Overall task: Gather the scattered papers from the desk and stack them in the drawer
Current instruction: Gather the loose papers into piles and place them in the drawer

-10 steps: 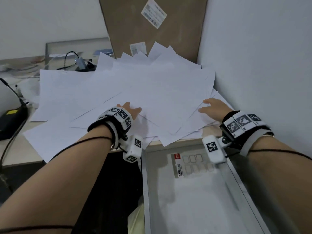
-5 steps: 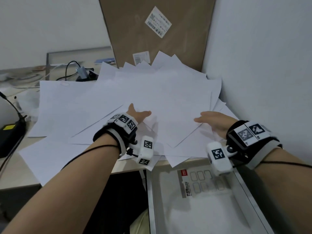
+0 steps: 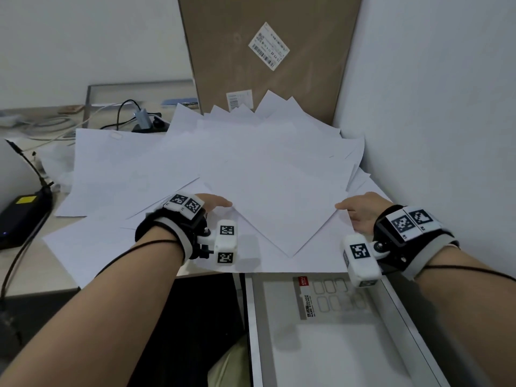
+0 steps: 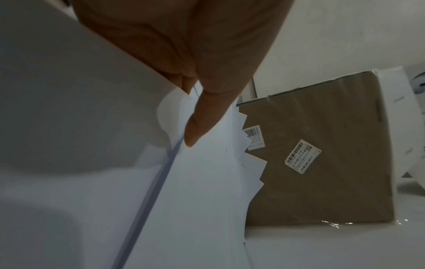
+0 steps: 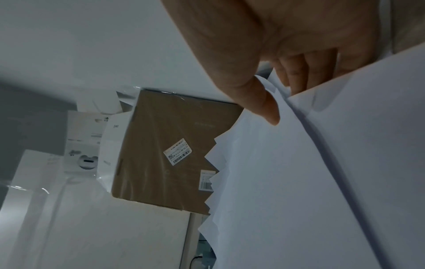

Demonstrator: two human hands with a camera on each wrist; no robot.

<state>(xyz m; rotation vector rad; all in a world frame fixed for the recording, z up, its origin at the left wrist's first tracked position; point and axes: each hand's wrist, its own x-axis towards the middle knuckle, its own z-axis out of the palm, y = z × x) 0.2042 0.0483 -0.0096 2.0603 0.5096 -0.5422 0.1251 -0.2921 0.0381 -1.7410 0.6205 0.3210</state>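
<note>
On the left hand [image 3: 208,203] the thumb [image 4: 197,125] lies on top of the papers [image 3: 251,169] with the fingers tucked beneath, pinching an edge of the heap; the right hand [image 3: 363,212] does likewise, thumb [image 5: 260,98] above and fingers [image 5: 299,72] under the sheets. This looks like the gathering step: the papers lie fanned across the worktop [image 3: 28,275], none stacked yet. Next the hands would likely need to sweep inward, square the edges, then lift. The drawer [image 3: 405,308] stands open just below the worktop's edge, holding only a sticker sheet [image 3: 329,297].
</note>
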